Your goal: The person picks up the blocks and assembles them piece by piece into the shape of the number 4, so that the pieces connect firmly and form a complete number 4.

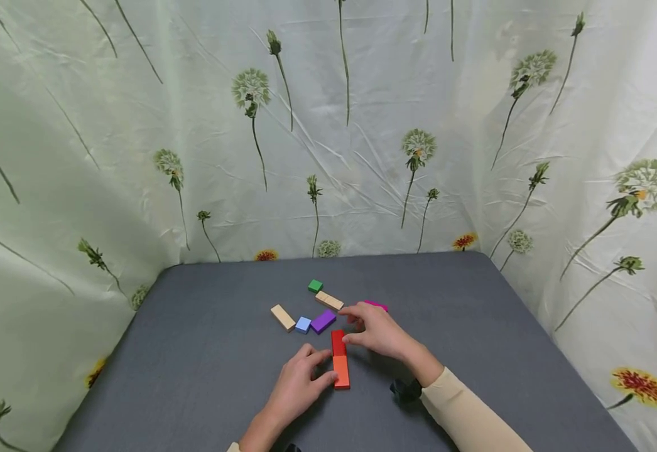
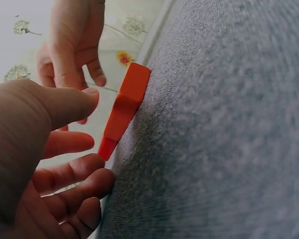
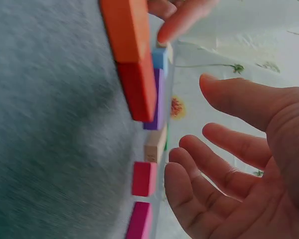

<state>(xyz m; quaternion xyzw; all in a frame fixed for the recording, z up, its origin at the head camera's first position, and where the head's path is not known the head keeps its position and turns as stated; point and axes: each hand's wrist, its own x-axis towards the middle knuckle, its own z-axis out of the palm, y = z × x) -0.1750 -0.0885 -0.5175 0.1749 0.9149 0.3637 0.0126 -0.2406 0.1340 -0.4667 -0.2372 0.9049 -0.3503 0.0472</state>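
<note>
An orange block (image 1: pixel 341 373) and a red block (image 1: pixel 338 343) lie end to end in one line on the table. My left hand (image 1: pixel 300 384) is at their left side, thumb tip right at the orange block's edge and fingers relaxed. In the left wrist view, the thumb (image 2: pixel 72 104) and fingers are spread, with nothing between them. On the other side my right hand (image 1: pixel 382 331) hovers by the red block, thumb tip close to its right edge. The right wrist view shows that hand's fingers (image 3: pixel 214 169) loosely bent and holding nothing.
Beyond the pair lie a purple block (image 1: pixel 323 321), a light blue block (image 1: pixel 303 324), two wooden blocks (image 1: pixel 283 317) and a green block (image 1: pixel 315 285). A magenta block (image 1: pixel 378 306) shows behind my right hand; a pinkish-red block (image 3: pixel 144 179) appears in the right wrist view. A floral curtain (image 1: pixel 328 125) surrounds the grey table.
</note>
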